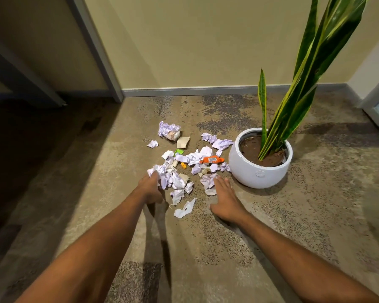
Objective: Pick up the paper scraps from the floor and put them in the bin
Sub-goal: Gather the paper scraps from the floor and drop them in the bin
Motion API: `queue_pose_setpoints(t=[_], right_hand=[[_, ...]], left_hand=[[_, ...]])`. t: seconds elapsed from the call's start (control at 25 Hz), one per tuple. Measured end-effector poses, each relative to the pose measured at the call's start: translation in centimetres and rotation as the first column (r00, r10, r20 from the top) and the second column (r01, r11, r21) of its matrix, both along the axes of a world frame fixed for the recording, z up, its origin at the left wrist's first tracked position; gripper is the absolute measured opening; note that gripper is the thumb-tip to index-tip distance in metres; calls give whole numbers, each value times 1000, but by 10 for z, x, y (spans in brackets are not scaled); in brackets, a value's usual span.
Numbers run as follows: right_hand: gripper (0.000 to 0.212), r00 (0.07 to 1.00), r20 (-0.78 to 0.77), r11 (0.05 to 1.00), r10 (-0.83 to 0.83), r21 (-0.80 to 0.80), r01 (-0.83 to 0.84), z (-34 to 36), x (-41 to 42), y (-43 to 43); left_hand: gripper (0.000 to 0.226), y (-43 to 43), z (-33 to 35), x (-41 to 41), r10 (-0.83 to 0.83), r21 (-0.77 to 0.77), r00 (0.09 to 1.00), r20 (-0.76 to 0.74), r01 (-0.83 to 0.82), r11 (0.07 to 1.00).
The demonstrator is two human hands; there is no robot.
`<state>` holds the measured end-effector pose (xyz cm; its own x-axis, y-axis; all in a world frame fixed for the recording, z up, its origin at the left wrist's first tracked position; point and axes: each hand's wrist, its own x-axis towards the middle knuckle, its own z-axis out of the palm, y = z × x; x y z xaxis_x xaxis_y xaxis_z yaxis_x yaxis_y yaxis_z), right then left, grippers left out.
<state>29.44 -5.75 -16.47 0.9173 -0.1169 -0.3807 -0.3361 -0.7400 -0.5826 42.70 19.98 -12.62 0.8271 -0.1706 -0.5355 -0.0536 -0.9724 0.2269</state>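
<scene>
A scatter of crumpled white and lilac paper scraps (pixel 184 169) lies on the mottled brown carpet floor (pixel 271 226), just left of a round white ceramic pot (pixel 258 171) holding a tall green striped plant (pixel 302 84). An orange wrapper (pixel 211 160) lies among them near the pot. The left hand (pixel 150 186) curls into the scraps farthest from the pot, fingers closing on crumpled paper. The right hand (pixel 224 199) is released, fingers spread, touching scraps beside the pot.

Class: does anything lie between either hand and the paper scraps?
Nothing visible does. The left hand already touches the paper scraps; the right hand lies flat at their edge. The white plant pot stands beside them, not between.
</scene>
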Motion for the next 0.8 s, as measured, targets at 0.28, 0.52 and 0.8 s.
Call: queue_pose_setpoints(t=[0.28,0.52,0.8], right_hand=[[107,990,84,986,115,108,-124,4,-1,17],[107,997,61,971,55,-234,-39,9,9,12],[81,993,25,990,118,-82,-116,8,11,28]], left_hand=[[96,-20,-14,-34,-121,-137,986,119,137,981],[110,-14,-4,-54,-127,-161,985,114,145,976],[101,-19,-7,-76,-126,-209,985,116,148,967]])
